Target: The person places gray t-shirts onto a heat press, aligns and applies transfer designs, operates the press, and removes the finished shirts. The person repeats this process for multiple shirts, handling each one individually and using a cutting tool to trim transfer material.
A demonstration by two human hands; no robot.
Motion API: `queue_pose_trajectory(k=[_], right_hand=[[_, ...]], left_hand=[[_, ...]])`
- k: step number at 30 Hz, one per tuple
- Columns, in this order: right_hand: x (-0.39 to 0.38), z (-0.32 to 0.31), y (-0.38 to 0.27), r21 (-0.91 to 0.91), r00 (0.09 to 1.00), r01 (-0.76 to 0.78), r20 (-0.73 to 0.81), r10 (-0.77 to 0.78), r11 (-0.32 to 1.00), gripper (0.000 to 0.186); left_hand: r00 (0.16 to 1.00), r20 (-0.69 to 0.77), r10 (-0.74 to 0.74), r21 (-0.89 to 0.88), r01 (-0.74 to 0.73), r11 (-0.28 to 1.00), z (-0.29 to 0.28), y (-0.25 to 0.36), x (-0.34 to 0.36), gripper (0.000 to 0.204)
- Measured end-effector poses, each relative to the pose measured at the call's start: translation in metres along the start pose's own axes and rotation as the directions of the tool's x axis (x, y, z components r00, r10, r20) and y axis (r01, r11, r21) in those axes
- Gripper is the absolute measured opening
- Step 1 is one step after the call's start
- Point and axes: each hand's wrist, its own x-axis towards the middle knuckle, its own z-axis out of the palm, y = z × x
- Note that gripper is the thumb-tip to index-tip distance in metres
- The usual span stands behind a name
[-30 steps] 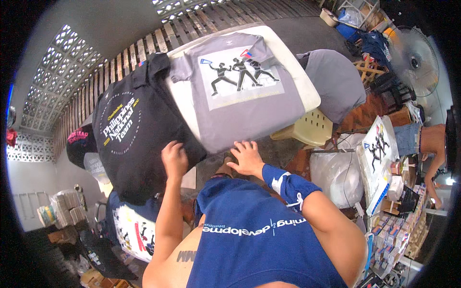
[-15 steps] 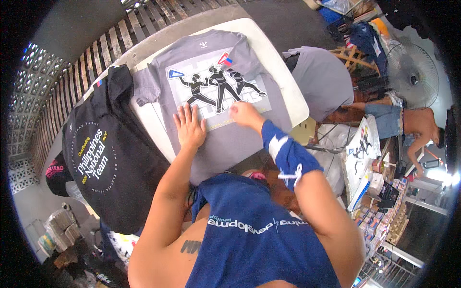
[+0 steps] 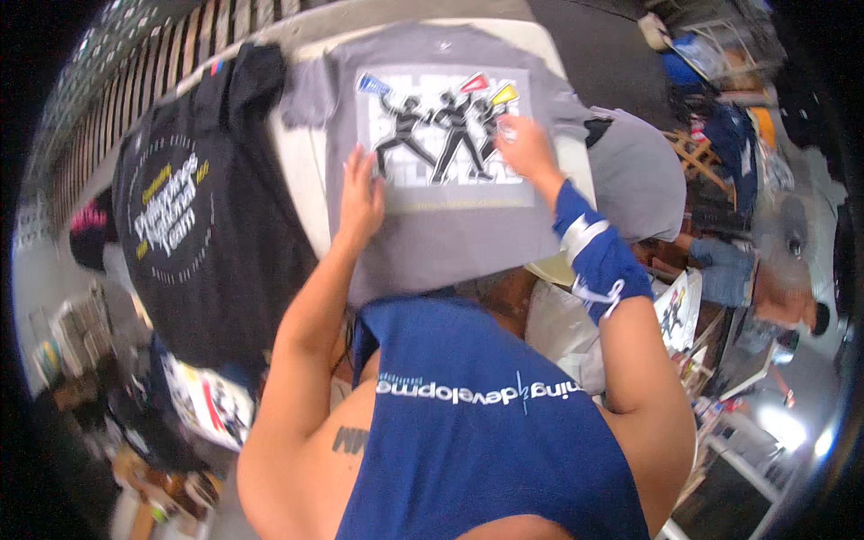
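Observation:
A grey T-shirt (image 3: 423, 243) lies spread on the white table, its chest bearing a pale rectangular print (image 3: 468, 173) of black figures with blue, red and yellow megaphones. My left hand (image 3: 362, 200) rests at the print's left edge, fingers stretched out and nothing in them. Over the right-hand figure, my right hand (image 3: 526, 151) is closed with its fingers curled together; whether anything small is pinched there is hidden. A blue wristband cloth (image 3: 589, 238) wraps my right forearm. The picture is smeared by motion.
A black printed T-shirt (image 3: 211, 207) drapes over the left side of the white table (image 3: 301, 171). Grey cloth (image 3: 639, 175) hangs over something to the right. A person (image 3: 783, 292) is farther right, near a small sheet with similar printed figures (image 3: 677, 306). A slatted wooden surface stands at the far left.
My right hand has moved right and up across the print, from below the middle figure to the right-hand figure. My left hand stays by the left edge. The view has shifted.

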Motion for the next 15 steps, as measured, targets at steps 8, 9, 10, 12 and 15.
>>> queue_pose_trajectory(k=[8,9,10,12,15], right_hand=[[-0.067,0.131,-0.155,0.073,0.742,0.611,0.294,-0.602,0.788,0.020],[-0.063,0.133,-0.162,0.041,0.714,0.644,0.325,-0.620,0.764,0.023],[-0.061,0.135,-0.166,0.015,0.683,0.678,0.356,-0.637,0.735,0.026],[-0.056,0.139,-0.170,-0.014,0.656,0.698,0.414,-0.631,0.716,0.028],[-0.053,0.147,-0.167,0.034,0.683,0.673,0.353,-0.639,0.739,0.028]], left_hand=[[0.996,-0.048,-0.081,0.416,0.094,0.905,-0.050,-0.003,-0.079,0.047],[0.994,-0.022,-0.111,0.426,0.110,0.898,-0.047,-0.002,-0.086,0.047],[0.998,-0.037,-0.045,0.478,0.057,0.876,-0.043,-0.003,-0.091,0.045],[0.996,-0.088,-0.032,0.500,0.071,0.863,-0.036,-0.004,-0.096,0.046],[0.993,-0.117,-0.031,0.507,0.087,0.857,-0.033,-0.005,-0.097,0.045]])
